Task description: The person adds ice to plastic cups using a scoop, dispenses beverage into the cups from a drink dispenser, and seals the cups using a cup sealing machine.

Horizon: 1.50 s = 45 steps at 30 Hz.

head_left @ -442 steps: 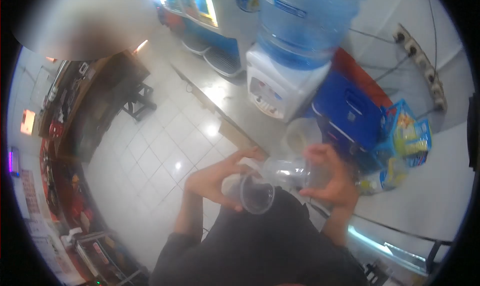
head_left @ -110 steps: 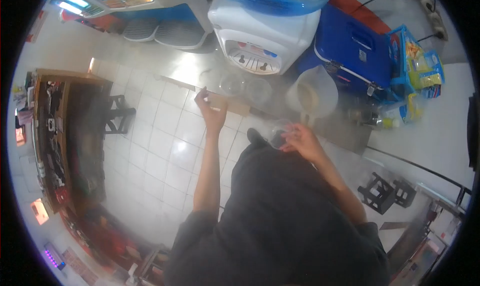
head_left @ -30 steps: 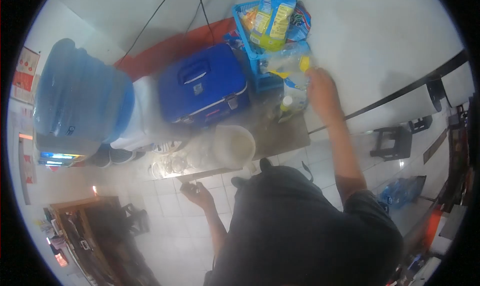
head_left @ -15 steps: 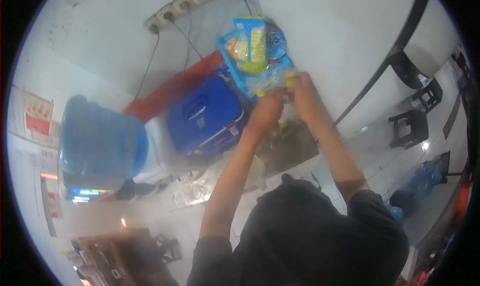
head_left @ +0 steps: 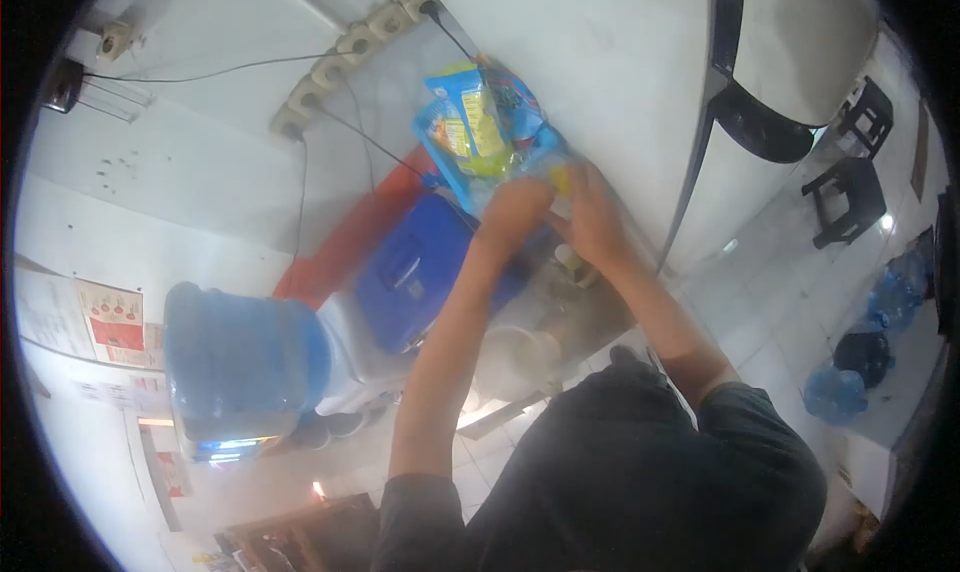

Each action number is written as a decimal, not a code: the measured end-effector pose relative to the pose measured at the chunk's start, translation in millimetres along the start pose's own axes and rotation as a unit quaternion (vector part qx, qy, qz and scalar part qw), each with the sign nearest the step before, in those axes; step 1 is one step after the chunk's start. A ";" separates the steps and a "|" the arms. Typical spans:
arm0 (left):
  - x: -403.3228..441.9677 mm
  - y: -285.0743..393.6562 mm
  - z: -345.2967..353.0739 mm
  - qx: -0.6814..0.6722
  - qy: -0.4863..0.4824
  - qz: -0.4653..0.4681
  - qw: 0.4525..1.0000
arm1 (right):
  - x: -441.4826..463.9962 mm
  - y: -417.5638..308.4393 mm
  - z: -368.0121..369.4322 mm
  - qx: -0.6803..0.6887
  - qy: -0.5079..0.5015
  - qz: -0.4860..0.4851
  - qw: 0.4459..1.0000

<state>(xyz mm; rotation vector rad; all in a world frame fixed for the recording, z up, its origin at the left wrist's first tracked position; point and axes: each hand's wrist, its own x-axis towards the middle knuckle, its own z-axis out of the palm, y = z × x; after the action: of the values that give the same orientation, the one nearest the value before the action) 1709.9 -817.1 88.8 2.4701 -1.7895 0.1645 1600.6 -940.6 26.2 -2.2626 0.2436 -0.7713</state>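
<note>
Between hands (head_left: pixel 517 212), blurred yellow cap (head_left: pixel 560 180)

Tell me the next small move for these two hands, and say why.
Probably hold the left hand steady and try a gentle turn of what looks like a yellow cap with the right hand. Both hands are close together at the blue basket, with the yellow cap between them. The grip is too blurred to be sure.
</note>
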 end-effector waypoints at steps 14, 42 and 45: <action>-15.9 21.5 3.9 -0.063 0.173 -0.069 0.980 | -5.9 -1.3 10.6 -0.059 0.014 0.020 0.998; -34.9 30.0 -32.3 -0.152 0.160 -0.069 0.973 | -2.8 -21.4 -23.8 -0.043 -0.070 0.036 0.996; -37.3 30.3 -33.4 -0.124 0.130 -0.091 0.980 | 3.6 -27.0 -42.6 -0.066 -0.053 -0.027 0.996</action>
<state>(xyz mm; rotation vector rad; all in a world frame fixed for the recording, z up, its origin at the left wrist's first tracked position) 1668.4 -787.0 116.9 2.2961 -1.3832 0.2233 1576.9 -947.1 70.3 -2.4347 0.1879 -0.6788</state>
